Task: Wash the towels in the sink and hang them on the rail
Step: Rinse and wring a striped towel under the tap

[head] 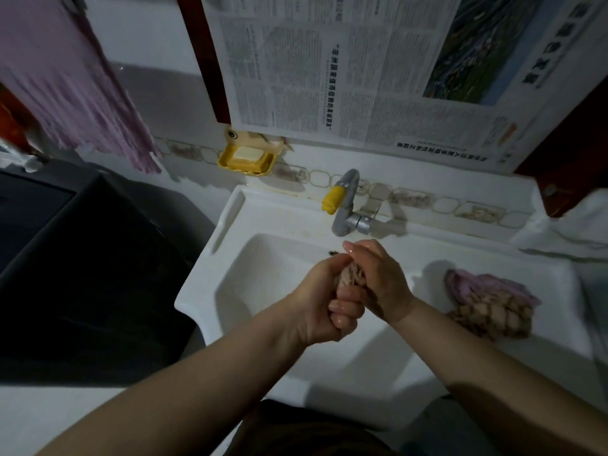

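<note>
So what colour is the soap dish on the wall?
Yellow; the soap dish holds a pale bar, clearest in the head view.

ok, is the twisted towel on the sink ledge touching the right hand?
Apart. Head view shows bare white sink between the twisted towel and the right hand.

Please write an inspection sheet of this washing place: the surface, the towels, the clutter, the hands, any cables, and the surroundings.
Surface: white sink with water drops in its basin; grey tap with a yellow handle above it.
Job's things: small beige towel wrung between both hands over the basin; twisted beige and purple towels lying on the sink's right ledge; pink towel hanging at upper left, its rail not visible.
Clutter: yellow soap dish on the wall, holding a pale soap bar.
Hands: left hand and right hand both grip the small towel, wet.
Cables: nothing seen.
Surroundings: newspaper stuck on the wall above the tap; dark cabinet left of the sink.
</note>
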Tool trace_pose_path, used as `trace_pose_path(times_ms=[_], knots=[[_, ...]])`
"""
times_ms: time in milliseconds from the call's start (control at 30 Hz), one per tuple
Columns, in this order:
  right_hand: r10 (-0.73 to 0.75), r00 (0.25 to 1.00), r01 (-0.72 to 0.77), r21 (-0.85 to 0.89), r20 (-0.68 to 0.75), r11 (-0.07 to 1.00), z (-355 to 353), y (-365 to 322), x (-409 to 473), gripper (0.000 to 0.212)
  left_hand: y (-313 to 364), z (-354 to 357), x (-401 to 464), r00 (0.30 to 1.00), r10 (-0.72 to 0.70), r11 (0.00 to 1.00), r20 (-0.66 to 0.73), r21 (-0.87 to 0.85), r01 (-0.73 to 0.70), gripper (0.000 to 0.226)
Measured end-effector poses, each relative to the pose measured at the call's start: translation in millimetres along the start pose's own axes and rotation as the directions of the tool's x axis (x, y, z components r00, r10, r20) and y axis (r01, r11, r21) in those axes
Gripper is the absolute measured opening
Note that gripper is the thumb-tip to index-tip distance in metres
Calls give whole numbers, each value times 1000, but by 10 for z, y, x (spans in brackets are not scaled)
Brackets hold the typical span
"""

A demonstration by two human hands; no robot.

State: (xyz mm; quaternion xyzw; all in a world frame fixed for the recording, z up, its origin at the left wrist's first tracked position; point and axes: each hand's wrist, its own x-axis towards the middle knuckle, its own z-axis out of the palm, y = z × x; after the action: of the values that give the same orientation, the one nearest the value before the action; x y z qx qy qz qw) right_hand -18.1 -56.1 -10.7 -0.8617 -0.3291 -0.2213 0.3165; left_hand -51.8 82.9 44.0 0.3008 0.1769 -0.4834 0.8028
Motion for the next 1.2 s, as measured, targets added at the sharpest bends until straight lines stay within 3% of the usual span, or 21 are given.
trace_pose_path(times_ms=[200,333,400,467,533,567,633,667,700,767,833,900,967,1033,1100,1200], knots=[[-150,988,148,-91,-18,985,-175,-75,25,56,-74,-131,-93,930,-17,996,366,-79,49,63],[-296,948,298,3,114,955,-252,-96,115,43,-170,-254,-130,899,-109,987,423,154,48,47],[-437,871,462,-73,224,884,-224,-62,130,43,-151,-281,-144,934,-183,957,305,271,99,40],[-522,781,604,-201,343,772,-201,39,190,36,-109,-280,-121,973,-209,895,101,422,148,29],[-512,741,644,-244,434,725,-187,54,270,25,-98,-242,-38,978,-143,795,-152,571,205,21],[-442,706,637,-223,553,738,-184,10,311,16,-92,-215,25,958,-69,737,-278,633,237,22],[-123,579,517,-246,806,820,-158,-123,423,5,-111,-222,189,870,184,587,-458,761,276,12],[81,512,424,-333,855,842,-131,-195,456,11,-112,-248,250,811,339,440,-477,842,312,3],[240,463,313,-411,853,856,-75,-228,467,16,-108,-295,305,764,475,262,-436,899,351,15],[392,396,82,-457,831,886,49,-216,423,14,-53,-411,323,728,619,-78,-295,899,431,35],[479,348,-292,-392,806,872,162,-185,324,12,60,-487,285,766,637,-457,-90,757,468,45],[565,229,-724,-249,793,643,200,-269,215,12,194,-506,228,871,483,-755,94,548,360,48],[563,108,-947,-88,819,309,216,-394,151,4,366,-465,155,933,303,-888,193,414,202,42],[522,54,-998,24,852,64,166,-525,179,1,560,-443,103,930,147,-964,336,261,58,38],[459,33,-992,84,888,-91,114,-592,248,15,722,-469,56,805,5,-988,593,128,-88,42],[369,28,-960,129,929,-250,43,-680,346,31,852,-493,33,676,-47,-987,736,70,-145,32]])
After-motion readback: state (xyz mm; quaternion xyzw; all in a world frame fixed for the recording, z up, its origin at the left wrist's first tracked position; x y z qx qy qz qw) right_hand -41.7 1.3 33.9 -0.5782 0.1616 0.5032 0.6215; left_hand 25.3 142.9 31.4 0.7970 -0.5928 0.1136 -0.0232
